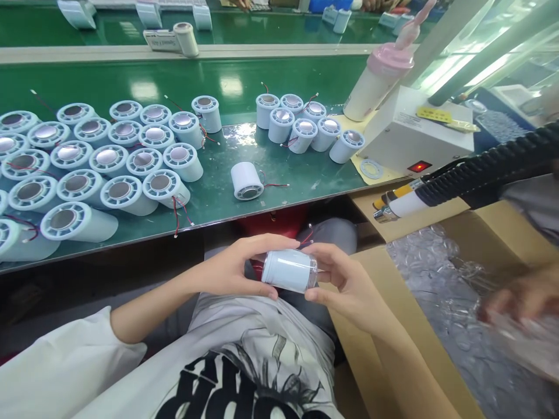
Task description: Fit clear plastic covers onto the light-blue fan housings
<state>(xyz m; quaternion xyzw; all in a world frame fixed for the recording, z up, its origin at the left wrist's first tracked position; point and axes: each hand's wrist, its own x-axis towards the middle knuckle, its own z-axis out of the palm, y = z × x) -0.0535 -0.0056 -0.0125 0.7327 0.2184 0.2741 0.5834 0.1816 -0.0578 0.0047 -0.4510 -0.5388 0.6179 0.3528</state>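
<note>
Above my lap, a pale blue cylinder (288, 270) lies sideways between my two hands, with clear plastic showing at its right end. My left hand (238, 265) grips its left end, thumb below and fingers above. The fingertips and thumb of my right hand (349, 285) close on the other end. Thin red and dark wires stick up behind it. Beyond my hands, a similar cylinder (247, 180) lies tilted near the bench edge, its wire trailing right.
Rows of like cylinders (120, 192) fill the left of the green bench (209, 203); several more (303, 134) stand mid-right. Right are a white box with a lit switch (419, 167), a pink-lidded bottle (371, 81), a black hose (480, 163), a carton of clear plastic pieces (428, 279) and another person's blurred hand (519, 302).
</note>
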